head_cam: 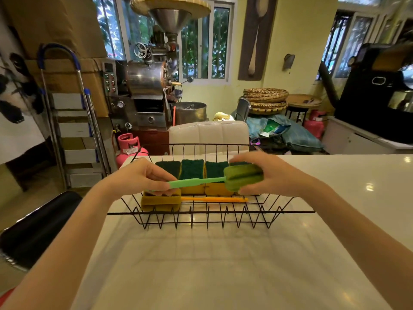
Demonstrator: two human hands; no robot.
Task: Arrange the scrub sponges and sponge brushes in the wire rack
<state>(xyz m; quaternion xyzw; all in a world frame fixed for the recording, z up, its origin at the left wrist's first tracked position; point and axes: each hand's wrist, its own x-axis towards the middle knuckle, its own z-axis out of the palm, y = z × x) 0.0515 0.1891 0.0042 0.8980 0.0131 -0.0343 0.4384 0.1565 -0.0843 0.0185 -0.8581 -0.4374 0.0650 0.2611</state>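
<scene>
Green sponge brush (214,180) hangs level over the black wire rack (210,212), its handle pinched in the left hand (143,175) at 9 o'clock and its foam head gripped by the right hand (266,173) at 3 o'clock. Under it, toward 6 o'clock, a yellow sponge brush (178,200) lies in the rack. Scrub sponges (192,175) stand in a row at 12 o'clock. The rack sits on a white counter (223,265).

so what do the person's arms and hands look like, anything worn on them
Both arms are bare as far up as the view shows, with no sleeves visible. The left hand and right hand wear no gloves, and no rings, watch or bracelets can be seen. The nails look short and unpainted.
</scene>
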